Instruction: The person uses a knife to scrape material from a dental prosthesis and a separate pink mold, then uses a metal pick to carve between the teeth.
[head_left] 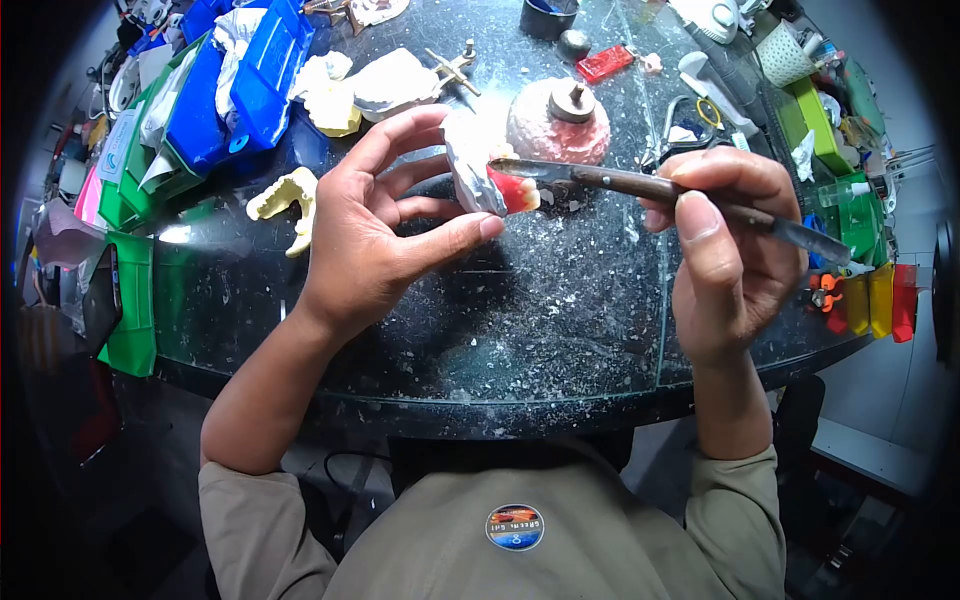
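Observation:
My left hand holds a pale plaster dental model on edge above the bench, its fingers curled behind it and the thumb at its lower rim. Red wax with a few cream-coloured teeth shows on the model's right side. In my right hand is a wax knife with a brown handle, gripped between thumb and fingers. Its left blade reaches the upper edge of the red wax and seems to touch it. The other blade sticks out to the right beyond my hand.
A pinkish burner or lamp with a metal top stands behind the knife. Left of my hand lies a horseshoe-shaped yellowish cast. Blue bins line the left; scissors and a red wax block lie toward the back right.

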